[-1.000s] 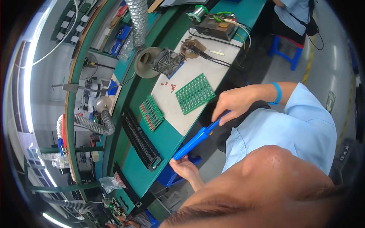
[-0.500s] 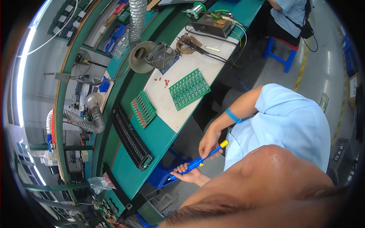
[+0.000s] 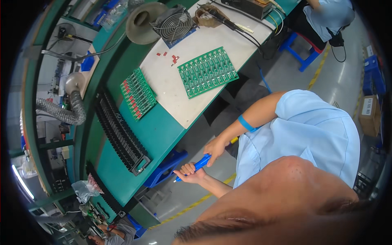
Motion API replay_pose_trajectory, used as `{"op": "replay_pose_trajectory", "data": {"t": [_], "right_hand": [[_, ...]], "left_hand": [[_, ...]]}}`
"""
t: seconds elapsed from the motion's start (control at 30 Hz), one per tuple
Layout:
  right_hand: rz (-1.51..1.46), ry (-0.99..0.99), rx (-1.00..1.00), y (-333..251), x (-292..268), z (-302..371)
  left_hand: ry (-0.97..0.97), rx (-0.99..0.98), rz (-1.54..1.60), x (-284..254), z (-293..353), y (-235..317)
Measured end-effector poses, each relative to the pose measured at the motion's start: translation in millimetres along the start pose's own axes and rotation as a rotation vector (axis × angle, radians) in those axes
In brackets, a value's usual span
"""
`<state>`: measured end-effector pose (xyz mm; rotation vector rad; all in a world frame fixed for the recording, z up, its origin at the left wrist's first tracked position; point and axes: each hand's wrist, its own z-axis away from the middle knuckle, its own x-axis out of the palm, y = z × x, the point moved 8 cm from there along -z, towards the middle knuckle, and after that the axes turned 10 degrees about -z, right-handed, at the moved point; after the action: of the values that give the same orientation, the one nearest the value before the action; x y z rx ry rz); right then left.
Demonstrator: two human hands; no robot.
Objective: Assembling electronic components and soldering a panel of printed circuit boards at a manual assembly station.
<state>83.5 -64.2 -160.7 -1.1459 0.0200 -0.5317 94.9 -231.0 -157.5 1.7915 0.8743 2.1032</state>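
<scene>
A blue desoldering pump [image 3: 202,162] with a yellow end slants between my two hands, off the edge of the bench. My left hand [image 3: 192,173] is closed around its lower part, with the pale tip sticking out past the fingers. My right hand [image 3: 215,150], its forearm wearing a blue wristband [image 3: 246,123], grips the upper part and hides some of the body. Over on the bench lie a green circuit-board panel [image 3: 207,72] and a second green panel [image 3: 138,94] carrying a row of red parts. Neither hand touches them.
Small red parts [image 3: 174,59] lie on the white mat. Behind them stand a fan [image 3: 175,26] and a soldering iron [image 3: 220,17] with cables. A black slotted rack [image 3: 120,130] rests on the green bench. Another person sits near a blue stool [image 3: 300,53]; someone else is at lower left.
My view has shifted, so the bench sits farther left and higher. Both hands still hold the pump; my right hand now covers more of its upper part and the yellow end shows less.
</scene>
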Motion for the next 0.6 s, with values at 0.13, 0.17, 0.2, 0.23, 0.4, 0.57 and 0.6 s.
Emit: {"op": "replay_pose_trajectory", "data": {"t": [0.13, 0.17, 0.2, 0.23, 0.4, 0.57, 0.6], "right_hand": [[0.423, 0.129, -0.181, 7, -2, -50], [0.567, 0.168, -0.246, 6, -1, -59], [0.416, 0.132, -0.218, 7, 1, -62], [0.263, 0.091, -0.188, 8, 5, -66], [0.098, 0.113, -0.212, 1, -36, -44], [0.362, 0.276, -0.102, -4, -74, 0], [0.362, 0.219, -0.113, -10, -63, -4]], "left_hand": [[0.547, -0.114, 0.011, -63, -1, -2], [0.729, -0.143, 0.01, -79, 5, -1], [0.754, -0.133, 0.001, -82, 11, 3], [0.718, -0.089, -0.122, -83, 16, 13], [0.813, 0.228, -0.847, -79, -22, 72], [0.765, 0.249, -1.626, -41, -37, 120], [0.403, 0.558, -1.889, -14, -45, 98]]}}
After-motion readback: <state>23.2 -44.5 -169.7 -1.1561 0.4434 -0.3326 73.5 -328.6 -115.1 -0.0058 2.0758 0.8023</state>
